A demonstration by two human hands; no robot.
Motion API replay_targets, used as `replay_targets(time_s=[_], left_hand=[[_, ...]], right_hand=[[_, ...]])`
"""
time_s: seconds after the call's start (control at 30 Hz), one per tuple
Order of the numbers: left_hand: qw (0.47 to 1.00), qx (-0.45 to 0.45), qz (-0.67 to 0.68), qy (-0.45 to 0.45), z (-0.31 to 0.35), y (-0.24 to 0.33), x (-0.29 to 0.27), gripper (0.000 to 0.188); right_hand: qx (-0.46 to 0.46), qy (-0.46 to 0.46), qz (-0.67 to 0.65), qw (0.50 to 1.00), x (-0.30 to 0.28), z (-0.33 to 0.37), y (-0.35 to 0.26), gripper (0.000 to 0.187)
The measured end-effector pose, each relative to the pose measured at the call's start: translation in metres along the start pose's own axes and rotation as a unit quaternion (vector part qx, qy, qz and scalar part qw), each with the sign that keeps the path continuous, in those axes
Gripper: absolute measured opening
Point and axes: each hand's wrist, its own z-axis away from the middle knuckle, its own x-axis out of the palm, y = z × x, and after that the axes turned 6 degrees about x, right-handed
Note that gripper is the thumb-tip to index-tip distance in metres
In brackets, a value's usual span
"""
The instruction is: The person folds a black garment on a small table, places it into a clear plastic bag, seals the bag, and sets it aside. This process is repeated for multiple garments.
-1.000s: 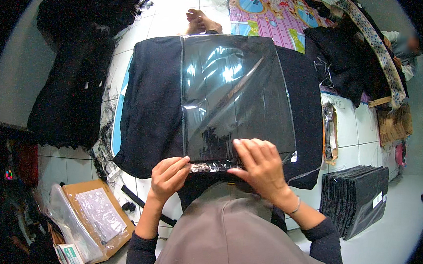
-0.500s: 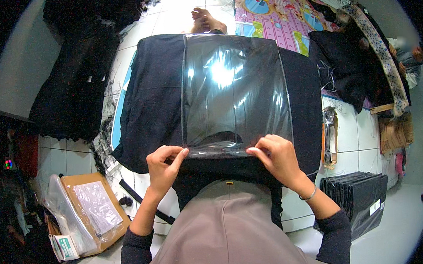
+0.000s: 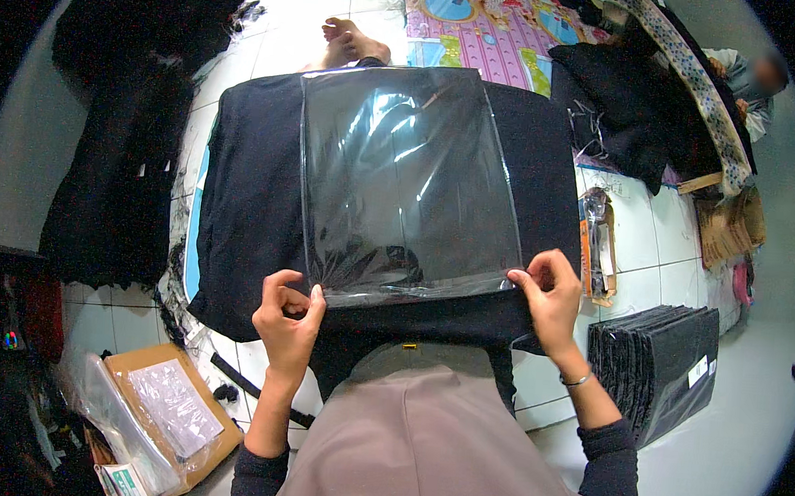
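A clear, shiny plastic bag (image 3: 412,175) lies flat over black fabric (image 3: 255,174) spread in front of me; whether something dark is inside it I cannot tell. At the bag's near left corner, my left hand (image 3: 287,321) has its thumb and forefinger pinched on the edge. My right hand (image 3: 552,300) pinches the near right corner between thumb and curled fingers. Creases gather in the film beside the left fingertips, and the near edge runs taut between both hands.
To the right stands a stack of dark, flat packages (image 3: 651,372). A cardboard piece with plastic sleeves (image 3: 175,403) lies at lower left. Black fringed cloth (image 3: 123,155) hangs at far left. Bare feet (image 3: 352,44) show beyond the fabric; another person (image 3: 750,84) sits at upper right.
My right hand has moved right along the near edge to the bag's corner. My left hand remains at the left corner. The whole view has shifted slightly.
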Motion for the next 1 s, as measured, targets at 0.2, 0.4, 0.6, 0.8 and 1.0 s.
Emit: replay_targets(time_s=[0.2,0.4,0.6,0.8,1.0], left_hand=[[0.942,0.272,-0.193,-0.041,0.016,-0.007,-0.003,0.031],[0.922,0.228,-0.288,-0.123,0.047,-0.015,-0.003,0.045],[0.91,0.239,-0.311,-0.132,0.056,-0.018,0.004,0.048],[0.942,0.235,-0.209,-0.12,0.045,-0.015,0.0,0.046],[0.983,0.119,-0.031,0.134,0.002,-0.015,-0.022,0.051]], right_hand=[[-0.203,0.023,0.141,0.969,0.003,0.023,0.009,0.036],[-0.162,0.033,0.174,0.971,0.003,0.027,0.001,0.039],[-0.123,0.048,0.195,0.972,-0.008,0.029,-0.006,0.042],[-0.1,-0.037,0.207,0.972,-0.01,-0.01,-0.011,0.02],[-0.018,-0.04,0.004,0.999,0.043,-0.098,-0.019,0.053]])
